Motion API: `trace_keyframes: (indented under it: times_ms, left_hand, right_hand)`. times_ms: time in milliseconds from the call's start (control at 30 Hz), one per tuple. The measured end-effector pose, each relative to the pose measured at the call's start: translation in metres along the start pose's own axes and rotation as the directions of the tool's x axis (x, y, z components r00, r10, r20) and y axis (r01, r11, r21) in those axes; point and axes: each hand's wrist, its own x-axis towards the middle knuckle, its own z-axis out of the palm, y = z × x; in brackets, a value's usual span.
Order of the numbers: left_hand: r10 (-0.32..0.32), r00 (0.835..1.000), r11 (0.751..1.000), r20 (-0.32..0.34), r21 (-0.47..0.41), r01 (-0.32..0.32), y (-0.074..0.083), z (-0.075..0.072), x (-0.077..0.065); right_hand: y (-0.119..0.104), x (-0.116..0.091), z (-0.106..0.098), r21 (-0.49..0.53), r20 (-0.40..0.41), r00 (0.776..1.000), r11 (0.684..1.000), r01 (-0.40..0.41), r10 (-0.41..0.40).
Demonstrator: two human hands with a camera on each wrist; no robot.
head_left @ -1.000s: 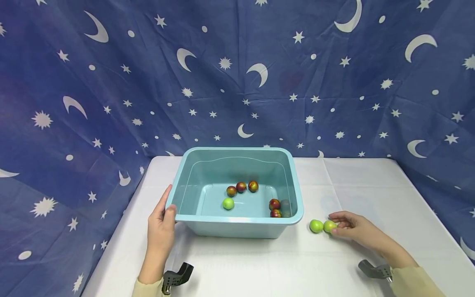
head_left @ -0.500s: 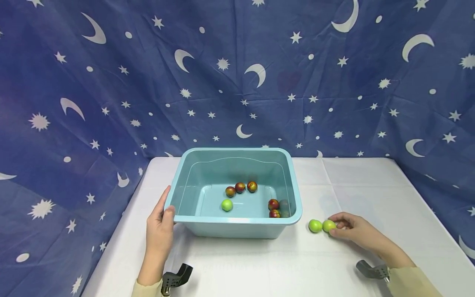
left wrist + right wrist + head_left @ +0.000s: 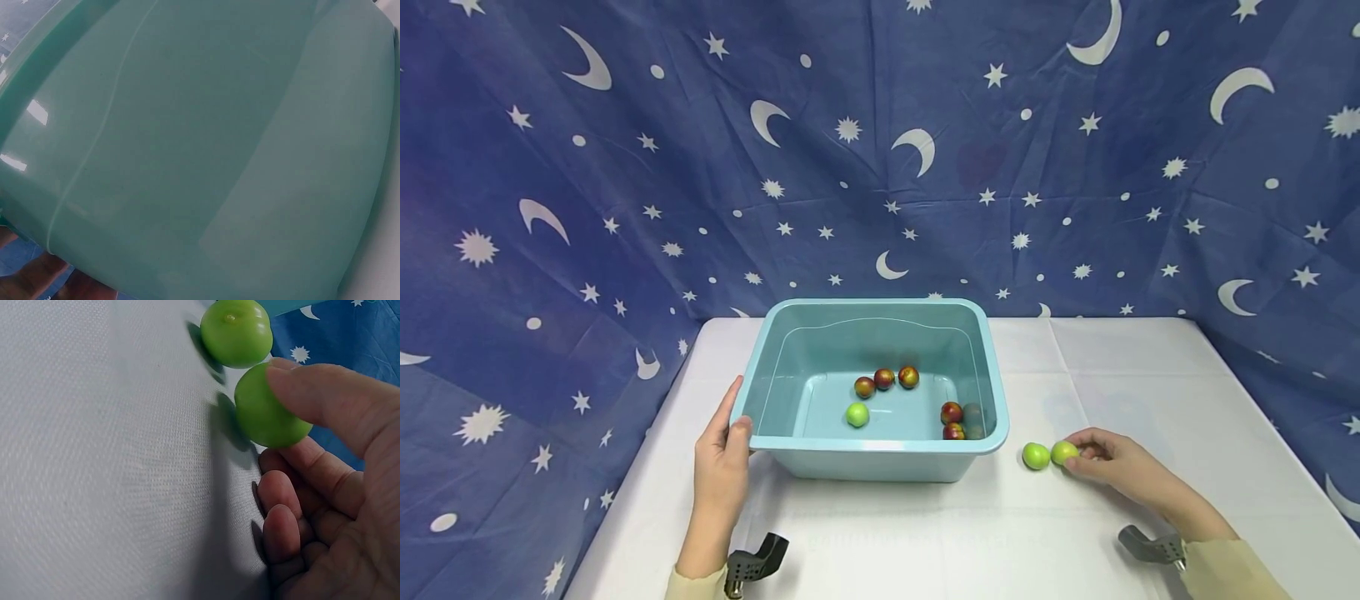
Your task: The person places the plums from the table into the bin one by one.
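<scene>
My left hand (image 3: 721, 471) grips the front left corner of a light blue plastic tub (image 3: 880, 446), thumb over the rim. In the left wrist view the tub's wall (image 3: 175, 150) fills the picture, and some fingers (image 3: 31, 281) show at its lower left edge. On the white cloth right of the tub, my right hand (image 3: 1123, 467) pinches a small round green fruit (image 3: 265, 412) between thumb and forefinger; the other fingers are curled. A second green fruit (image 3: 237, 334) lies right beside it, toward the tub. Inside the tub lie one green fruit (image 3: 857, 414) and several red-yellow fruits (image 3: 883, 379).
The white cloth-covered table (image 3: 880, 533) reaches back to a blue curtain (image 3: 850, 150) with moons and stars. Two more of the red fruits (image 3: 952, 413) sit by the tub's right wall. Black camera mounts (image 3: 758, 563) are strapped at both wrists.
</scene>
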Motion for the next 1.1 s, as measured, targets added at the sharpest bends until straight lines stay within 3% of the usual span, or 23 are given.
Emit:
trace_keyframes:
  times_ms: [333,500,700,1100]
  left_hand:
    - [0.006,1.0,1.0,0.009,-0.023,-0.006,-0.001,0.0,0.0]
    - [0.01,1.0,1.0,0.011,-0.023,-0.009,0.0,-0.001,0.0]
    - [0.014,1.0,0.999,0.01,-0.031,-0.013,0.001,-0.001,-0.001]
    - [0.017,1.0,0.999,0.011,-0.032,-0.017,0.001,-0.001,-0.001]
  right_hand:
    - [-0.003,0.003,-0.001,-0.007,-0.046,0.995,0.996,-0.084,0.084]
    - [-0.005,0.006,-0.004,0.007,-0.072,0.994,0.997,-0.077,0.078]
    - [-0.014,0.009,-0.009,0.016,-0.113,0.992,0.999,-0.046,0.048]
    - [-0.056,0.009,-0.017,0.025,-0.159,0.981,0.993,0.117,-0.111]
